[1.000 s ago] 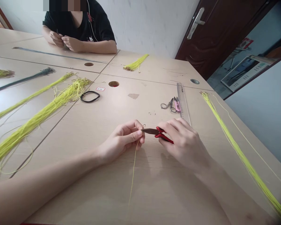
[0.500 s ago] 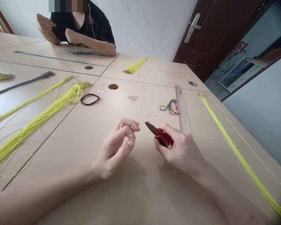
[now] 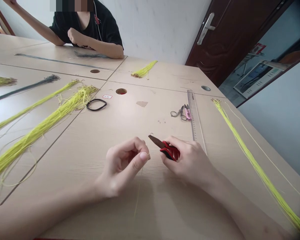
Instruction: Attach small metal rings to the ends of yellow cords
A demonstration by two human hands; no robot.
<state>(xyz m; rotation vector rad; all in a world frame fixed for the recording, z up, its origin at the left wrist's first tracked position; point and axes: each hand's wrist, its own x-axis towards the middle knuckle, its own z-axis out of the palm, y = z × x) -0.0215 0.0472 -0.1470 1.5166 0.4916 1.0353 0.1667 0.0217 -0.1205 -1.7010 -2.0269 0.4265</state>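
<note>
My right hand (image 3: 187,160) is closed around the red and black handles of pointed pliers (image 3: 157,142), whose dark jaws point up and left. At the tip of the jaws sits a small gold hook (image 3: 151,134). My left hand (image 3: 128,166) pinches a thin yellow line (image 3: 137,200) between thumb and forefinger, just left of the pliers. The line hangs below the hand toward the table. A tiny piece beside the thumb tip is too small to name. Whether the line still joins the hook cannot be made out.
At left lie bundles of yellow lines (image 3: 40,130) and a dark bundle (image 3: 27,88); another yellow bundle (image 3: 250,153) lies right. A ruler (image 3: 192,113), small scissors (image 3: 181,113), pink snips (image 3: 187,112) and a black band (image 3: 96,104) rest ahead. A co-worker (image 3: 90,36) sits opposite.
My right hand has moved slightly left and down with the pliers and hook. My left fingers have closed into a tighter pinch. The co-worker's one arm has swung up and outward.
</note>
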